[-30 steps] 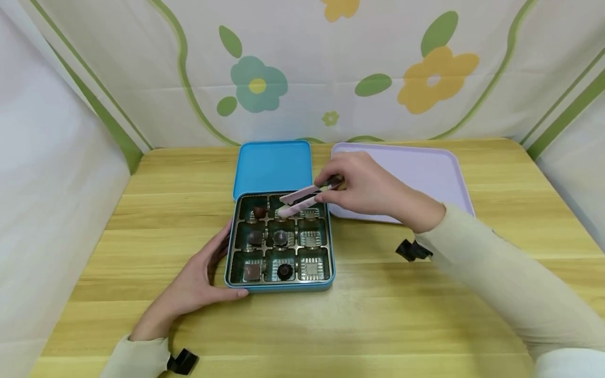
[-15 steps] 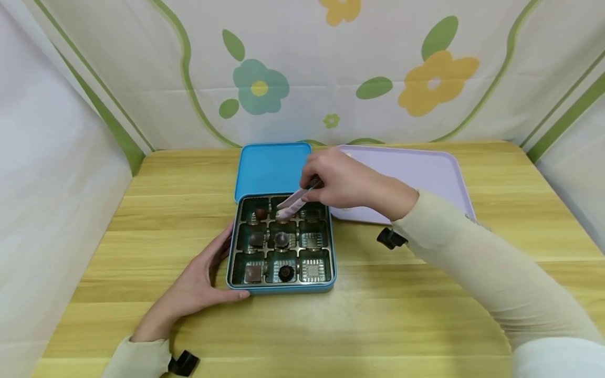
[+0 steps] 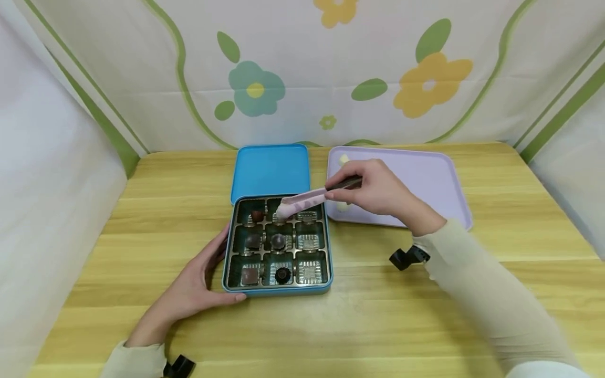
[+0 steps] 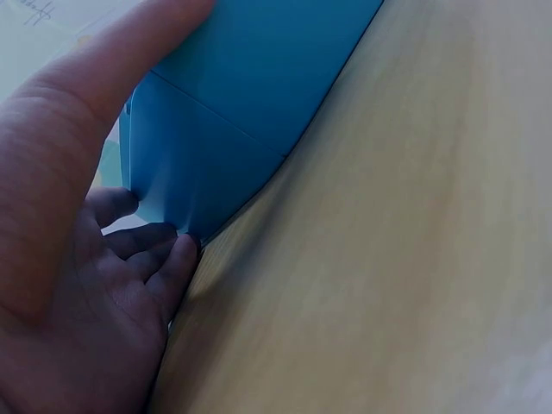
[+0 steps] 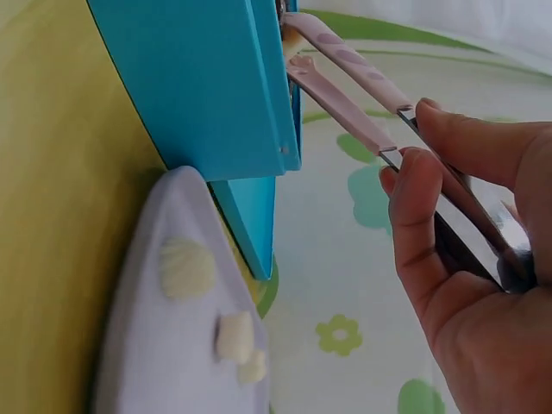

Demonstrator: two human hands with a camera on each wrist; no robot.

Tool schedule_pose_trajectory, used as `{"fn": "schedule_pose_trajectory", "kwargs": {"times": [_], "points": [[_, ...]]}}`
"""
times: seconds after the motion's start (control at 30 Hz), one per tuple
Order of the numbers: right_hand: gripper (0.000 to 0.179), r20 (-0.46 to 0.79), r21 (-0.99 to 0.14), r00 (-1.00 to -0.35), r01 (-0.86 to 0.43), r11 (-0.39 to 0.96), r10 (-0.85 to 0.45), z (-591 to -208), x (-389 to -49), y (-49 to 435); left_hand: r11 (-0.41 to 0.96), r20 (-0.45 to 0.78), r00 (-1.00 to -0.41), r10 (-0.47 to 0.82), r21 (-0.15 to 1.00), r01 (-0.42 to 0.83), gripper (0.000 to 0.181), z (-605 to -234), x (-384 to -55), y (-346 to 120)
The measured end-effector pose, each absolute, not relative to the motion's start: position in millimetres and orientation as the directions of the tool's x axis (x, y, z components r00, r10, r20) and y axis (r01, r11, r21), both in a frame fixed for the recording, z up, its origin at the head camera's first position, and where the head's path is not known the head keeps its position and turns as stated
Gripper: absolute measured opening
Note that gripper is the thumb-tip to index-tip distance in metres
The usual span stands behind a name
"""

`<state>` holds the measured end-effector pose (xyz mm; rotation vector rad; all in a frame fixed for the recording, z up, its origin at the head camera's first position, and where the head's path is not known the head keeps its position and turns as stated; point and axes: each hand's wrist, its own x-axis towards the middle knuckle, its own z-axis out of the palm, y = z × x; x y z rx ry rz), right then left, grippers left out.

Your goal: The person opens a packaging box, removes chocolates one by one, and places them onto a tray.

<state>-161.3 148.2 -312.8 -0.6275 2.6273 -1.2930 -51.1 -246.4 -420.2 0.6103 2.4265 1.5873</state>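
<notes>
A blue square tin (image 3: 279,292) with a gold-edged divided tray inside holds several brown and dark chocolates, one of them a round dark chocolate (image 3: 278,241) in the centre compartment. My left hand (image 3: 196,286) grips the tin's front left corner, thumb along the front wall and fingers at the left side. Between thumb and fingers, my right hand (image 3: 378,191) pinches metal tongs (image 5: 349,108) with pink tips. These tips reach into the back middle compartment, around or beside a pale chocolate (image 5: 291,40); I cannot tell whether they grip it.
Behind the tin lies its blue lid (image 3: 271,170). A lilac tray (image 3: 420,181) to the right bears several white chocolates, including a shell-like one (image 5: 186,269); the right hand partly covers this tray. A flowered cloth (image 3: 307,68) hangs behind the wooden table (image 3: 378,320).
My right hand moved left with the tongs, then back right, uncovering white chocolates on the tray. The tongs' tips stayed over the back middle compartment. My left hand has kept its grip.
</notes>
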Motion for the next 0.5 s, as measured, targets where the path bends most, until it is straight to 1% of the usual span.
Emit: {"fn": "schedule_pose_trajectory", "kwargs": {"times": [0.13,0.27,0.4,0.5], "points": [[0.016,0.055,-0.854,-0.934,-0.228,0.468,-0.354,-327,-152,156,0.359,0.075,-0.905,0.419,0.902,0.241,0.134,-418,-45,-252],[0.018,0.048,-0.898,-0.955,-0.170,0.406,-0.293,-338,-143,162,0.361,0.076,-0.904,0.420,0.900,0.243,0.135,-417,-42,-254],[0.019,0.034,-0.923,-0.965,-0.130,0.363,-0.260,-346,-136,166,0.345,0.088,-0.904,0.418,0.906,0.247,0.135,-417,-38,-253],[0.019,0.030,-0.927,-0.969,-0.119,0.356,-0.245,-351,-133,167,0.330,0.099,-0.904,0.415,0.910,0.251,0.135,-417,-36,-253]]}}
